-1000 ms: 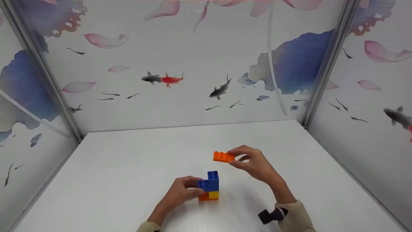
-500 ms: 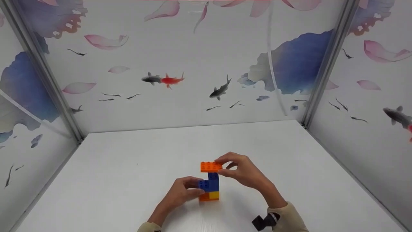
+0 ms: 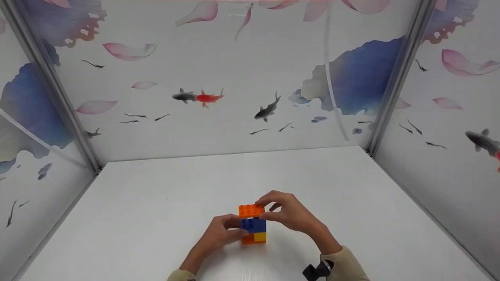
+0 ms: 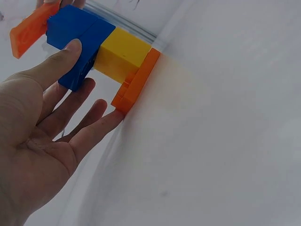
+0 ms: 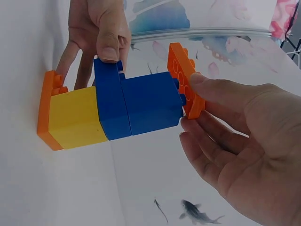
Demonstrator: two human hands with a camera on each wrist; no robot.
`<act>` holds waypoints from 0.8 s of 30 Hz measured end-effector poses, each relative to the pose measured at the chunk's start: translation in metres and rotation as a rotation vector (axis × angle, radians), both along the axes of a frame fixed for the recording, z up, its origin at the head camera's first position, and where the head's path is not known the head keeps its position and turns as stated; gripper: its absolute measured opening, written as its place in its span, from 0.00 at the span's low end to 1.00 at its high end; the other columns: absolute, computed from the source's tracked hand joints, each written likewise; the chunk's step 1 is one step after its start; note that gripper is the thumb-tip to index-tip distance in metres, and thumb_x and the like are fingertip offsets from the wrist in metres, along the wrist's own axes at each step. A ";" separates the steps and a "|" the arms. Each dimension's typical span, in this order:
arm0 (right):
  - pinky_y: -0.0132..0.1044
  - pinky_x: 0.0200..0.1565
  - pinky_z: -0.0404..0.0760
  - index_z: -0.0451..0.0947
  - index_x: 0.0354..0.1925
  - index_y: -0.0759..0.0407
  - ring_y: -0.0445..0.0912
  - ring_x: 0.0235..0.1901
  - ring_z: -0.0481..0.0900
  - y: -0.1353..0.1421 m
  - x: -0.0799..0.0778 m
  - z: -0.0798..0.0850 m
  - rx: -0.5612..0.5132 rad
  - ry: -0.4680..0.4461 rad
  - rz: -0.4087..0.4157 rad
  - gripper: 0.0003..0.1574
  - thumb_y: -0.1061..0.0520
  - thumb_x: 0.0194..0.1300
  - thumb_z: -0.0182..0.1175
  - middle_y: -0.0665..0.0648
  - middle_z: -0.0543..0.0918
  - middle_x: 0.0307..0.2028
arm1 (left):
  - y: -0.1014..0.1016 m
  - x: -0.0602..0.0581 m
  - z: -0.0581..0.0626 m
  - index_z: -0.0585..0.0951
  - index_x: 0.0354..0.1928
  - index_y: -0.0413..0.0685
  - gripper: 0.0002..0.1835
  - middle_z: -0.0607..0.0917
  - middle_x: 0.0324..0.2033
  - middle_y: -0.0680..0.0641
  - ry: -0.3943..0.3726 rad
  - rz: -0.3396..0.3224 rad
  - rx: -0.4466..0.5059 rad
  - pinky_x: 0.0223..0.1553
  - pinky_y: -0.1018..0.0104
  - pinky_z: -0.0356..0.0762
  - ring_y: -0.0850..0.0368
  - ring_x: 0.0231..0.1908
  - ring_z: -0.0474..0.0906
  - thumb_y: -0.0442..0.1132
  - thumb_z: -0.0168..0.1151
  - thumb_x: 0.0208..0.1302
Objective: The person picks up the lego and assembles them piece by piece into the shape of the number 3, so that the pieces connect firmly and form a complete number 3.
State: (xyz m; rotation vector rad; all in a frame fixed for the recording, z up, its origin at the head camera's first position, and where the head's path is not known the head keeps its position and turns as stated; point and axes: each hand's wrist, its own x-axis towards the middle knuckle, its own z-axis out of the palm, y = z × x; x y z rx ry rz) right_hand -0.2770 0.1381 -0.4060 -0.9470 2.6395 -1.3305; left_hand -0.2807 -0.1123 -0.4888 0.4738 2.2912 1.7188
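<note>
A small tower of toy building bricks stands on the white table. Its base is a thin orange brick (image 5: 46, 110), which carries a yellow brick (image 5: 77, 117). Above come a wide blue brick (image 5: 112, 103) and a square blue brick (image 5: 153, 103) at one end. My left hand (image 3: 224, 232) pinches the wide blue brick, with a fingertip at the base in the left wrist view. My right hand (image 3: 291, 210) pinches another thin orange brick (image 3: 250, 211) by one end. This brick sits slightly tilted at the top blue brick's studs; whether it touches them I cannot tell.
The white table (image 3: 164, 187) extends around the tower. A back wall (image 3: 218, 132) and side walls printed with fish and petals enclose it, with metal posts (image 3: 377, 113) at the corners. A small black device (image 3: 317, 270) is strapped at the right wrist.
My right hand has moved left and down, bringing the thin orange brick from beyond the tower to over its top. The left hand and the tower have stayed in place.
</note>
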 end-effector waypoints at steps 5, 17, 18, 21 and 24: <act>0.37 0.53 0.83 0.85 0.52 0.49 0.46 0.51 0.81 0.001 0.000 -0.003 0.017 -0.013 -0.005 0.16 0.52 0.66 0.67 0.47 0.85 0.50 | 0.000 0.001 -0.001 0.82 0.55 0.46 0.22 0.87 0.52 0.46 -0.007 0.004 -0.009 0.62 0.50 0.78 0.50 0.55 0.83 0.46 0.72 0.61; 0.48 0.55 0.83 0.86 0.52 0.47 0.47 0.51 0.80 0.001 -0.003 -0.003 0.002 -0.045 -0.005 0.16 0.54 0.65 0.67 0.48 0.85 0.49 | -0.002 -0.001 0.000 0.82 0.56 0.46 0.24 0.86 0.53 0.46 -0.003 -0.005 -0.003 0.60 0.53 0.81 0.51 0.54 0.82 0.50 0.71 0.61; 0.48 0.55 0.83 0.86 0.52 0.47 0.47 0.51 0.80 0.000 -0.003 -0.003 0.003 -0.046 -0.007 0.16 0.53 0.66 0.67 0.48 0.85 0.49 | -0.002 0.000 0.000 0.82 0.56 0.46 0.24 0.86 0.53 0.46 -0.003 -0.004 -0.004 0.60 0.53 0.80 0.51 0.55 0.82 0.50 0.71 0.61; 0.48 0.55 0.83 0.86 0.52 0.47 0.48 0.51 0.80 0.001 -0.002 -0.003 0.010 -0.043 -0.009 0.16 0.53 0.66 0.67 0.48 0.85 0.49 | -0.002 -0.001 0.000 0.82 0.56 0.46 0.25 0.86 0.53 0.46 -0.005 -0.001 -0.006 0.60 0.52 0.80 0.51 0.55 0.82 0.51 0.72 0.61; 0.48 0.54 0.84 0.86 0.52 0.48 0.48 0.51 0.80 0.001 -0.002 -0.003 0.019 -0.040 -0.015 0.15 0.54 0.66 0.67 0.47 0.84 0.48 | -0.001 -0.002 -0.001 0.82 0.57 0.47 0.26 0.87 0.53 0.46 -0.011 -0.005 -0.007 0.61 0.52 0.80 0.51 0.55 0.82 0.52 0.72 0.60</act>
